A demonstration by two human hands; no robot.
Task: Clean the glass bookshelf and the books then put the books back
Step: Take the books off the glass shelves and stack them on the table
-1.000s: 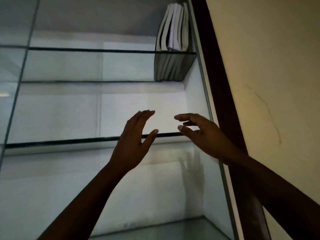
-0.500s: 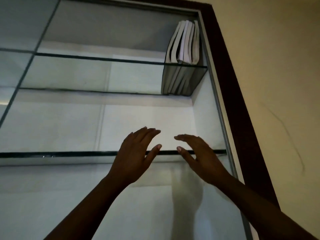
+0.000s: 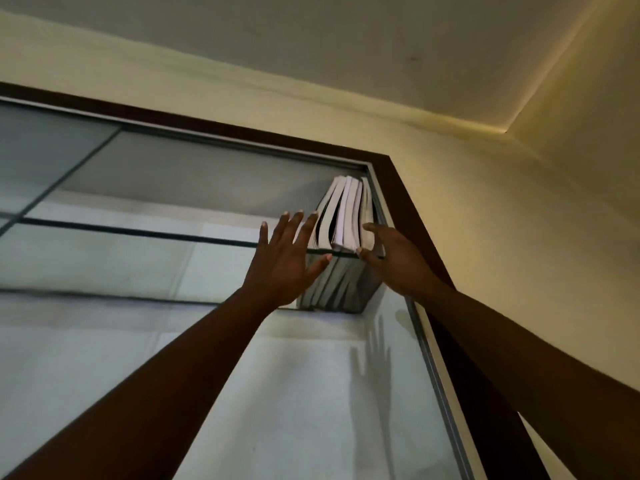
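Flanking the fanned, white-edged books [image 3: 346, 216] on the glass shelf [image 3: 138, 232], left hand [image 3: 280, 271] and right hand [image 3: 398, 265] reach, fingers [image 3: 294, 230] spread.

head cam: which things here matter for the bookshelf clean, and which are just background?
Job: books; upper glass shelf; left hand and right hand, both open on either side of the books.
Background: wall; ceiling.

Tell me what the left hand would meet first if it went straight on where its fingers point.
Probably the books: the left hand points up and slightly right, fingertips overlapping the stack's left edge in the picture. Depth is unclear, so contact cannot be judged.
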